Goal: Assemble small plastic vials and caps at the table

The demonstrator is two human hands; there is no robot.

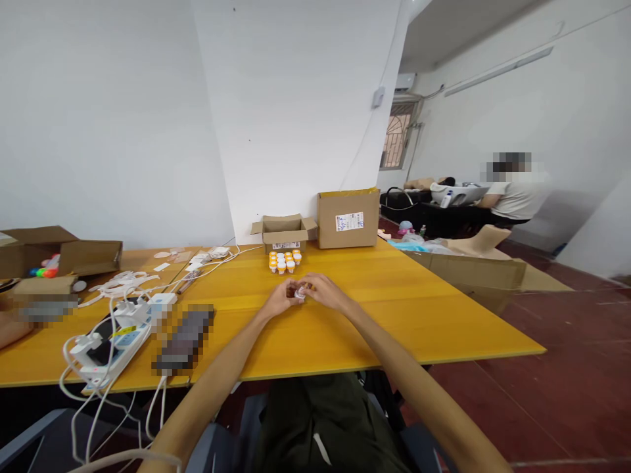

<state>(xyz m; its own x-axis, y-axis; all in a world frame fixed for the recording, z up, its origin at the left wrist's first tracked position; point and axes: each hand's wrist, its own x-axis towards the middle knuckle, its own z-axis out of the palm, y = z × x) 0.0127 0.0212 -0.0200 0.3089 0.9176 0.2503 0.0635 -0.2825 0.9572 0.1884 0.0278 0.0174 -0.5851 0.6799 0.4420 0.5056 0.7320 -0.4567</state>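
Note:
Both hands meet over the middle of the yellow table [394, 328], around a small whitish object [300, 293] too small to make out fully. My left hand [280, 297] has its fingers closed on the object's left side. From the right, my right hand [323, 290] curls its fingers over the same object. Just beyond them stands a cluster of several small white and orange capped containers [281, 268]. Behind the cluster is a small open cardboard box [284, 234], with a larger closed-looking carton [348, 220] beside it.
A power strip [129, 340] with plugs and tangled white cables and a blurred-out phone [185, 340] lie to the left. An open carton [91, 256] stands at the far left, near another person's arm [14, 325]. Another person [517, 190] sits in the right background.

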